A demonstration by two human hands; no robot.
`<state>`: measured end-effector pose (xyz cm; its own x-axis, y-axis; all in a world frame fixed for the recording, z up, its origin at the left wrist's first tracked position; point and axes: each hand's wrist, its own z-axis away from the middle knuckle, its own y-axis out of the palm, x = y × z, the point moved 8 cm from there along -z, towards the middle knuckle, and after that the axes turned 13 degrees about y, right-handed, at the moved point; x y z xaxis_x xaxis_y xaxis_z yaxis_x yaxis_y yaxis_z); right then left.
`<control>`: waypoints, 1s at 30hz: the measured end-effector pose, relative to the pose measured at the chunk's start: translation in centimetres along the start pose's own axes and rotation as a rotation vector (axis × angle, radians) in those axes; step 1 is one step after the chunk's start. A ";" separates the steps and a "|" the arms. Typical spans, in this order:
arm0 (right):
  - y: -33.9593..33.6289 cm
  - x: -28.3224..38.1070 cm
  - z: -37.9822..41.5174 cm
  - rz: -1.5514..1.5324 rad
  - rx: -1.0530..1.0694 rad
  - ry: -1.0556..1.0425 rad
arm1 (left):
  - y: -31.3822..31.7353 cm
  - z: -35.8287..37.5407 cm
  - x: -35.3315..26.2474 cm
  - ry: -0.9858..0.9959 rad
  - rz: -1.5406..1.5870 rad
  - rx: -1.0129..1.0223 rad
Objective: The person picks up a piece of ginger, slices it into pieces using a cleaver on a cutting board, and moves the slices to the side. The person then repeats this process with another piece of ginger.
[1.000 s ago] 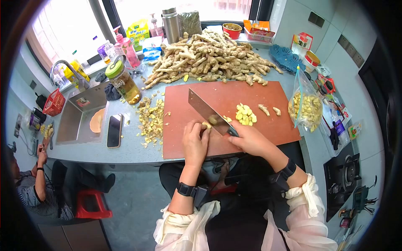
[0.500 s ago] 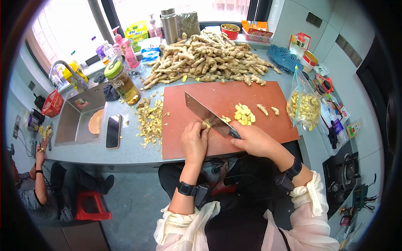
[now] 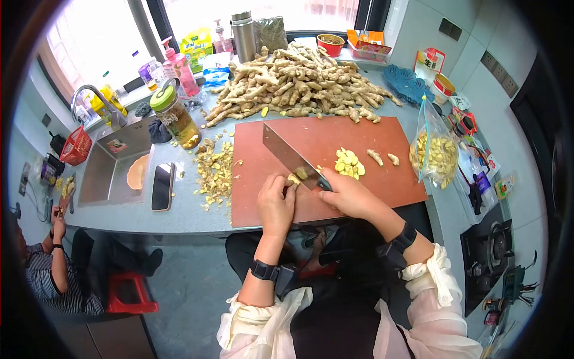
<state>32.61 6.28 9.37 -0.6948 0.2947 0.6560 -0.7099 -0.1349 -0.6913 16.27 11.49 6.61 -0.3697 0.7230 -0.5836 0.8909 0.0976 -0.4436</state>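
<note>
My left hand (image 3: pixel 277 200) is closed on a small piece of ginger (image 3: pixel 293 179) on the reddish-brown cutting board (image 3: pixel 257 140). My right hand (image 3: pixel 347 192) grips the dark handle of a cleaver (image 3: pixel 288 152), whose broad blade slants up to the left, right beside that piece. Exactly where the edge meets the ginger is hard to see. Pale ginger slices (image 3: pixel 349 163) lie in a small heap beyond the blade, with two little ginger knobs (image 3: pixel 375 157) to their right.
Whole ginger roots (image 3: pixel 299 81) are piled behind the board. Ginger scraps (image 3: pixel 214 170) and a phone (image 3: pixel 162 187) lie left, near a lidded jar (image 3: pixel 175 116) and the sink (image 3: pixel 98 170). A bag of slices (image 3: pixel 434 152) stands right. Another person (image 3: pixel 57 263) sits far left.
The cleaver and my right hand have shifted slightly left, towards my left hand. My right forearm has also moved left. My left hand stays almost in place.
</note>
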 end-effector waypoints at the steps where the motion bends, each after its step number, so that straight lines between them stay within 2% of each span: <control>1: -0.3 0.0 0.3 0.001 0.000 -0.005 | -0.1 0.0 0.1 -0.004 0.023 -0.012; 4: -0.9 -0.4 1.3 -0.004 0.025 0.035 | 0.0 -0.1 -0.1 0.012 0.035 -0.028; 10: -1.9 0.6 2.4 0.112 -0.062 -0.124 | 0.1 0.1 0.2 -0.066 -0.004 0.038; 12: -1.7 0.8 2.6 0.145 0.016 -0.041 | 0.2 0.4 0.5 -0.073 -0.005 0.041; 16: -1.9 1.6 2.6 0.207 -0.026 -0.059 | 0.1 0.0 0.2 -0.010 0.014 0.013; 18: -1.3 1.3 2.3 0.298 0.055 0.018 | 0.0 -0.1 0.0 -0.008 0.004 0.018; 21: -1.0 1.4 1.7 0.353 0.067 0.047 | 0.1 -0.3 0.0 0.004 -0.003 0.021; 30: 0.9 1.0 -1.3 0.173 -0.061 -0.031 | -0.4 0.1 -0.2 0.008 -0.006 -0.008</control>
<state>31.43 7.68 8.98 -0.8099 0.2424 0.5342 -0.5718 -0.1232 -0.8111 15.96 11.20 6.86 -0.3727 0.7281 -0.5753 0.8908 0.1069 -0.4417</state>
